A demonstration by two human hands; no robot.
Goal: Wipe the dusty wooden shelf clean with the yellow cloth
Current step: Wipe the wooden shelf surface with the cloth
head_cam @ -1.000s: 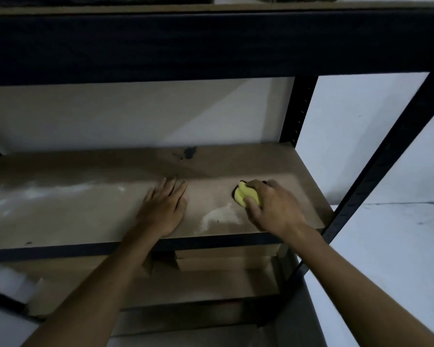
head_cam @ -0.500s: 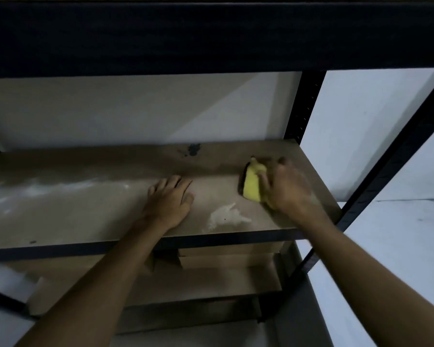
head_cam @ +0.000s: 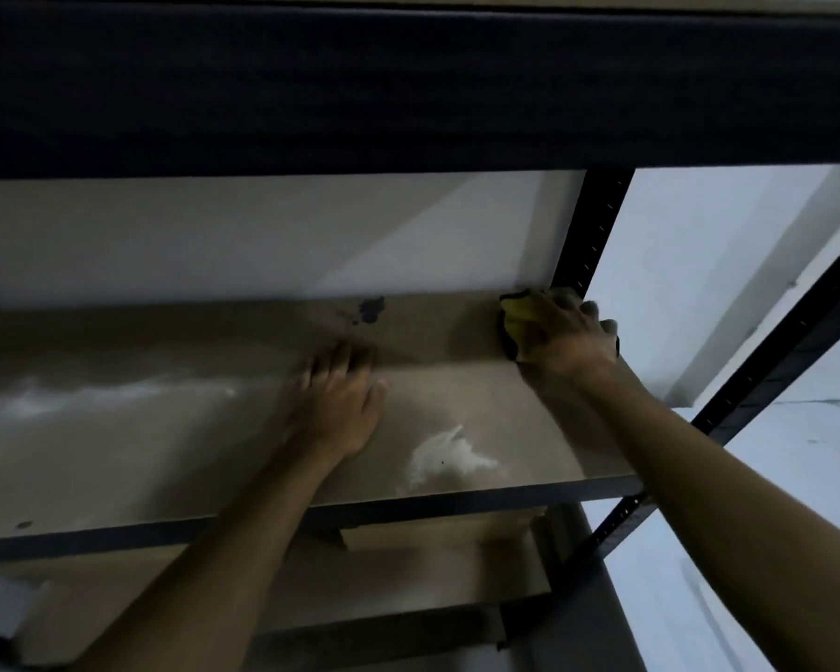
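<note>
Right hand point(head_cam: 566, 334) clenched on crumpled yellow cloth point(head_cam: 516, 316), pressed to dusty brown wooden shelf point(head_cam: 175, 458) at its back right corner, upper right of frame, beside black metal upright point(head_cam: 590, 235). Left hand point(head_cam: 338, 405) lay flat, released, mid-shelf. White dust patch point(head_cam: 444, 458) sat near front edge.

Two hands point(head_cam: 340, 405), one yellow cloth point(head_cam: 517, 317), one wooden shelf point(head_cam: 166, 453), two dust patches point(head_cam: 447, 458).
</note>
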